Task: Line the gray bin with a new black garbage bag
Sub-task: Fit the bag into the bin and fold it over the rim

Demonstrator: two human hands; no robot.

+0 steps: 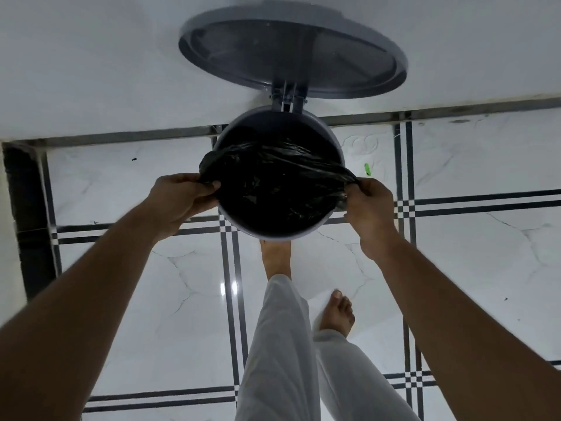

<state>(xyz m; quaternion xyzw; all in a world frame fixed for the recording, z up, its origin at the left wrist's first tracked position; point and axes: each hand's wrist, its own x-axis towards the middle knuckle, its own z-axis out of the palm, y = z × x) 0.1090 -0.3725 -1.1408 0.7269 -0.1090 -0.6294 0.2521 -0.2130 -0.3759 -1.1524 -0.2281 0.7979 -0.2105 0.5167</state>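
A round gray bin (334,141) stands on the floor against the white wall, its lid (291,53) swung up and leaning back. A black garbage bag (273,183) fills the bin's mouth, its rim stretched across the opening and over the left edge. My left hand (179,199) pinches the bag's edge at the bin's left side. On the right side my right hand (368,205) grips the bag's edge, pulled out past the rim. The bin's inside below the bag is hidden.
My bare foot (274,256) rests at the bin's front base, the other foot (337,314) further back. A small green object (366,169) lies on the glossy white tile floor (151,299) right of the bin. A dark vertical frame (27,214) stands at far left.
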